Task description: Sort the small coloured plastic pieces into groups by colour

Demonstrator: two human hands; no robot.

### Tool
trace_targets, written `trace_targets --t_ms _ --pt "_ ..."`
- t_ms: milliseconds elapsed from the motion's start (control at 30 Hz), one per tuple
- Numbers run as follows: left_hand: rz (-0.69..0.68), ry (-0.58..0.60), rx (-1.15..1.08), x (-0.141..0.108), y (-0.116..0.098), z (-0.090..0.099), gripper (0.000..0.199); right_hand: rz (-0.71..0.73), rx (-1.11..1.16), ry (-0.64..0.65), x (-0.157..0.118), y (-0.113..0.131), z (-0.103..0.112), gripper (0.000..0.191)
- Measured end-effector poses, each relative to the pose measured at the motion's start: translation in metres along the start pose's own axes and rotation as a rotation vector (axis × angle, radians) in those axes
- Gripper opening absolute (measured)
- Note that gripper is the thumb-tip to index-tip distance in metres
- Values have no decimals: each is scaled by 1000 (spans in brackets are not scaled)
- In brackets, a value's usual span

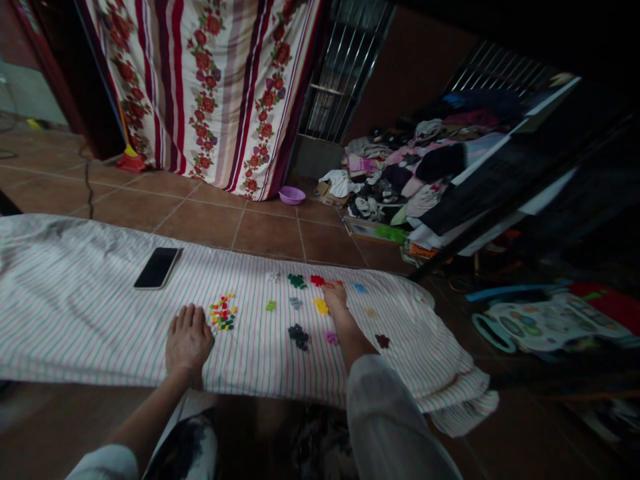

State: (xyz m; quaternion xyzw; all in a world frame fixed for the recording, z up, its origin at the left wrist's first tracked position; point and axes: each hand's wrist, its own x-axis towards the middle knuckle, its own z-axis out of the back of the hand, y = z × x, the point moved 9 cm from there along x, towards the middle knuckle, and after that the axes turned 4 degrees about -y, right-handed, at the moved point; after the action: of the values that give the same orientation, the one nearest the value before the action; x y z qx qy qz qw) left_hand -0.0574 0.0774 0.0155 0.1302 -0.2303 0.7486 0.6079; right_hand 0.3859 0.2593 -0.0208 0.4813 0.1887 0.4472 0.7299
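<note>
My left hand (189,339) lies flat on the striped cloth (125,333), its fingers stretched out, just left of a mixed pile of small coloured pieces (223,312). Farther right, my right hand (335,295) has its fingertips down at the red pile (317,281), with its fingers bent together; whether it holds a piece is hidden. Around it lie single-colour piles: yellow (321,306), dark green (297,281), grey (295,303), black (299,337), purple (331,338), blue (359,287), light green (271,305), white (273,277), beige (370,312) and dark brown (383,341).
A phone (157,268) lies on the cloth at the left. Beyond the table's far edge are a tiled floor, a purple basin (292,195), a floral curtain (210,93) and a heap of clothes (400,167). A dark slanted bar (450,257) stands near the table's right end.
</note>
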Motion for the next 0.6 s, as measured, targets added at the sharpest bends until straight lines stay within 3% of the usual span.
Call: trace_targets --t_ms 133,600 --pt "4 7 0 1 0 1 45 -70 67 14 -3 -5 -3 24" --pt "4 8 5 1 0 1 45 -13 60 29 -11 8 6 25"
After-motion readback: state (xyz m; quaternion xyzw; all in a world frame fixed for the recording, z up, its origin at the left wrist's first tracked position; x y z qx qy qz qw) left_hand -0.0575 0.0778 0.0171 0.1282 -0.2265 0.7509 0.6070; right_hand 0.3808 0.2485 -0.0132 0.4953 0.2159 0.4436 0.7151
